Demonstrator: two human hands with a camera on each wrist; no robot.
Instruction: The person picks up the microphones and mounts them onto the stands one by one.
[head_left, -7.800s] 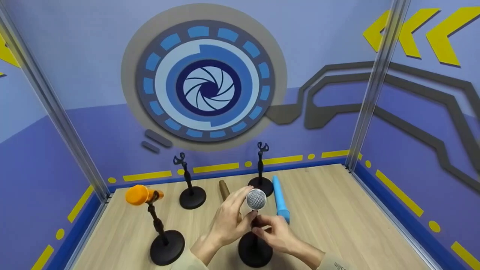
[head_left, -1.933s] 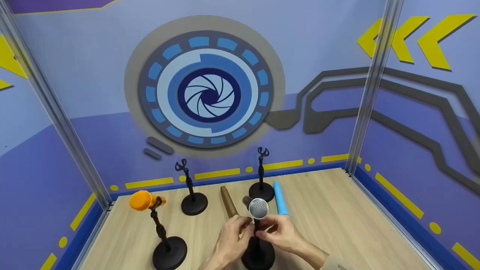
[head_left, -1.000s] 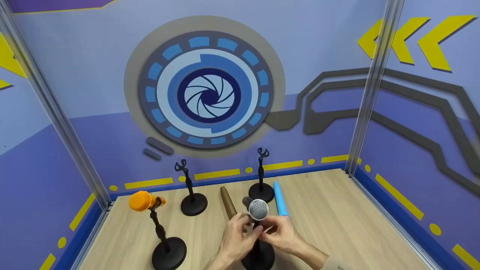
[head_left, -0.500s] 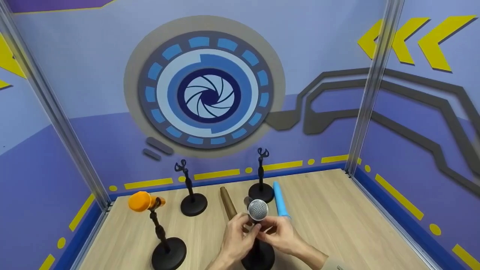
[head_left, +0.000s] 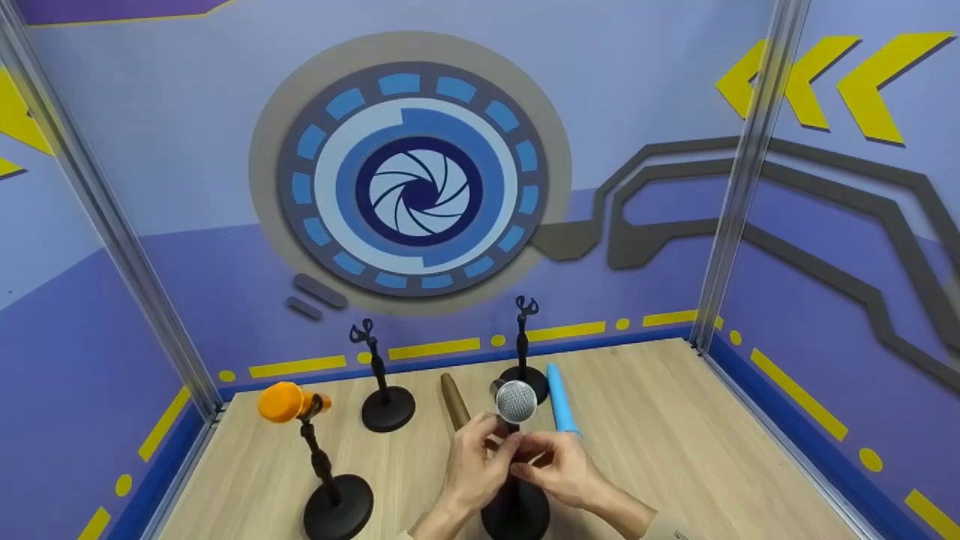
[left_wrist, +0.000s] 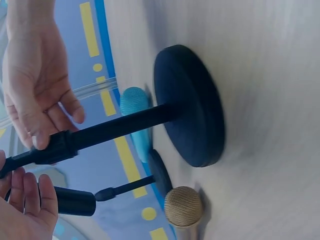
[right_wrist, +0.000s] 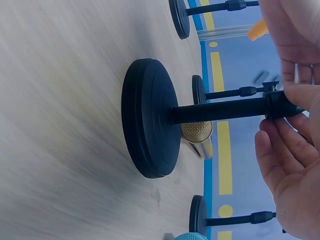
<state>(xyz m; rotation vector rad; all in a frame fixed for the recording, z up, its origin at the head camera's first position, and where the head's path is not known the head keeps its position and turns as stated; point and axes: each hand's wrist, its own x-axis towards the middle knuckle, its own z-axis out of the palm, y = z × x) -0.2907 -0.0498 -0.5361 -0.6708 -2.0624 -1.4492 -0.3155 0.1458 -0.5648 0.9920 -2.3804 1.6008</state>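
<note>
A black microphone with a silver mesh head (head_left: 517, 401) sits at the top of the nearest black microphone stand (head_left: 517, 514). My left hand (head_left: 476, 465) pinches this stand high on its pole, just below the microphone head. Slightly lower and to the right, my right hand (head_left: 562, 469) holds the same pole with thumb and fingers. In the left wrist view the right-hand fingers touch the thick collar of the stand (left_wrist: 125, 126), and the microphone's dark handle (left_wrist: 75, 201) extends beyond my left hand (left_wrist: 25, 215). The round base (right_wrist: 150, 119) stands on the table.
An orange microphone (head_left: 283, 402) rests in another stand at left. Two bare stands (head_left: 387, 409) (head_left: 523, 341) are at the back. A brown-gold microphone (head_left: 454, 401) and a blue one (head_left: 560, 397) lie on the wooden table (head_left: 675, 435). Printed walls and metal posts enclose it.
Over the last half second the silver microphone head rises a little, and my left hand moves slightly up with it. Several seconds ago my left hand was around the microphone itself. My right hand barely moves.
</note>
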